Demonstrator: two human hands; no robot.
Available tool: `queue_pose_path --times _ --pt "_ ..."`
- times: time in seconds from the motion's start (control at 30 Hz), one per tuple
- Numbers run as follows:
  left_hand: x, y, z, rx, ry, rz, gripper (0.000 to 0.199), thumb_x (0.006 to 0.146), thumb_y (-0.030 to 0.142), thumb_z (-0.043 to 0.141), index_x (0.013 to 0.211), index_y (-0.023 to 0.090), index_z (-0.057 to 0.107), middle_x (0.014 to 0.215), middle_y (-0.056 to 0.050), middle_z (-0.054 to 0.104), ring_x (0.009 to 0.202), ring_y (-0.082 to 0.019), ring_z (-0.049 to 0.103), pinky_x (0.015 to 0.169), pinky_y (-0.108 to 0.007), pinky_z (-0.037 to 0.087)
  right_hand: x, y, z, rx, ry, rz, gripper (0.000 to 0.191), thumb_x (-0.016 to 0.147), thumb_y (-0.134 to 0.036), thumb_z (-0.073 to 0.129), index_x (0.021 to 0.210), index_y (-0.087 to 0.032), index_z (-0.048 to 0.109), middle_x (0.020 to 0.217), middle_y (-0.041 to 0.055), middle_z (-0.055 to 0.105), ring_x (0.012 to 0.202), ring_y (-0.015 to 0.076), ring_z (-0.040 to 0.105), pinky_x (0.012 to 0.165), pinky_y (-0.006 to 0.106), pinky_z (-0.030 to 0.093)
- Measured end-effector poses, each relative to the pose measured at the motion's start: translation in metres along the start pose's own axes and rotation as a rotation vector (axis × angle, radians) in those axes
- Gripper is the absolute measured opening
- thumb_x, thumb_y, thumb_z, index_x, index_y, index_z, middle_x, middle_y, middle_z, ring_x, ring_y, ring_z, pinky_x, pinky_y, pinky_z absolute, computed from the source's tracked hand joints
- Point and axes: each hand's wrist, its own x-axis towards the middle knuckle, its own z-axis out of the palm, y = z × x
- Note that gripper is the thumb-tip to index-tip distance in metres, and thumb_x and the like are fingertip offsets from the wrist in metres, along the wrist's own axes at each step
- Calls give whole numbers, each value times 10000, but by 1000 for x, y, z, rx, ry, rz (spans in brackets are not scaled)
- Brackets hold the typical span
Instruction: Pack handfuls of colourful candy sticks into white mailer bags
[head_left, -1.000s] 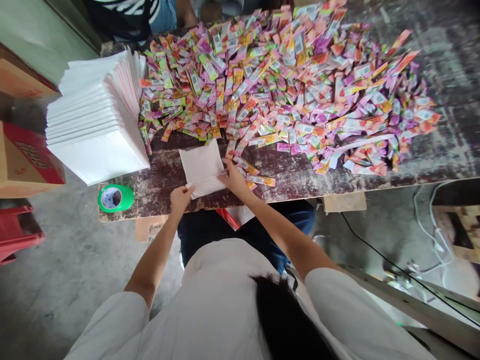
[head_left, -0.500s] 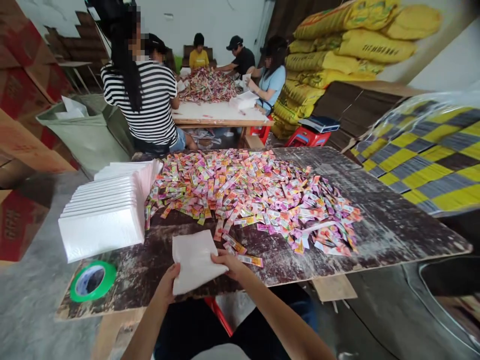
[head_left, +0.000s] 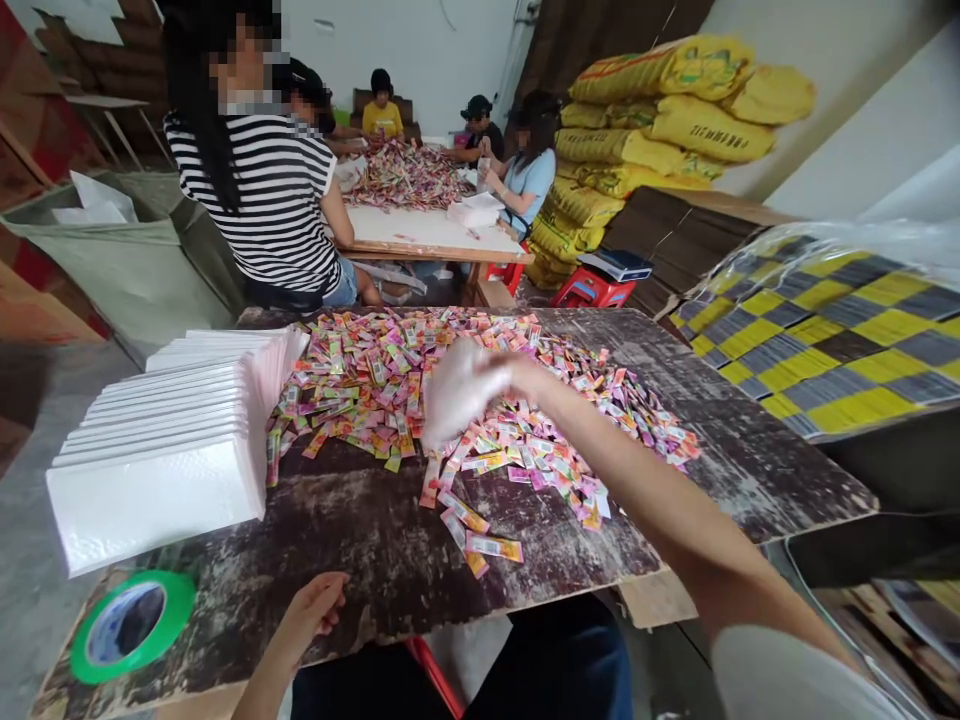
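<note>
My right hand (head_left: 514,375), blurred by motion, is over the pile of small sachets (head_left: 375,370) and grips a white packet (head_left: 456,395). The packet is smeared too, so its front cannot be read. The sachets are narrow strips in pink, orange, purple and green, heaped across the middle of the dark worn table (head_left: 360,540). My left hand (head_left: 319,607) rests at the table's front edge, its fingers curled in with nothing visible in them. A few loose sachets (head_left: 491,546) lie between me and the heap.
To the left a row of white packets (head_left: 157,480) leans in a stack, with a green tape roll (head_left: 174,630) in front. Several people sit around another table (head_left: 442,235) with a similar heap. Yellow sacks (head_left: 652,130) and wrapped yellow-grey bundles (head_left: 840,330) stand to the right.
My right hand has lifted the white packet from the table's front edge and carried it forward and right over the sachets. My left hand has let go of it. The view has shifted.
</note>
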Motion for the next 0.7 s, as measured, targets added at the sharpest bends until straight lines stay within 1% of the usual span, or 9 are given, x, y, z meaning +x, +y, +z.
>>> queue_pose_path --times 0.1,0.17,0.23,0.37,0.43,0.5,0.57,0.63,0.7 --pt "2 -2 9 -4 -1 2 673 428 701 802 870 202 717 676 8 605 536 -99 511 501 -224 358 82 -56 -24 135 230 -85 261 1046 -270 270 1142 -154 483 962 29 643 741 44 619 733 190 518" --pt "1 -3 13 -7 3 3 663 433 689 808 870 200 716 671 10 607 534 -99 518 496 -222 363 107 -73 -20 228 263 -168 276 1030 -352 376 1235 -188 461 1049 22 641 847 73 652 764 234 548" --pt "1 -6 14 -20 8 6 649 452 672 813 882 197 713 674 12 610 537 -96 531 499 -217 376 100 -68 0 288 132 -218 349 959 -418 541 1233 -203 515 1055 26 663 880 110 673 761 280 572" --pt "2 -11 13 -9 25 21 619 509 630 810 923 184 698 691 6 629 539 -98 553 507 -217 405 23 0 58 272 -320 -99 431 810 -457 724 1141 -192 644 1018 54 716 827 138 694 760 312 582" --pt "6 -6 14 54 43 47 582 526 599 803 909 178 682 670 4 630 525 -108 552 492 -223 404 -22 48 77 251 -406 -12 473 759 -486 748 1120 -190 672 996 55 730 824 146 697 757 299 572" --pt "15 6 16 162 66 122 495 580 557 772 884 179 669 655 2 631 535 -121 560 513 -235 428 -59 97 86 209 -361 88 448 737 -516 740 1027 -176 704 906 50 738 779 152 694 725 283 561" --pt "31 27 21 290 86 266 391 649 513 714 852 182 667 697 -12 650 607 -143 594 579 -255 472 -86 141 90 100 -201 215 377 767 -536 687 830 -165 706 744 43 717 675 156 672 660 271 543" --pt "54 55 31 397 146 409 317 738 476 619 862 188 663 719 -20 658 645 -163 609 644 -282 505 -105 174 92 -55 -51 330 388 830 -528 600 674 -177 654 624 38 674 595 163 646 610 271 518" --pt "78 88 49 509 257 510 258 804 414 551 876 190 657 770 -37 683 699 -178 628 705 -301 515 -113 194 95 -217 10 372 358 861 -475 560 656 -193 640 632 42 678 618 184 658 616 276 505"
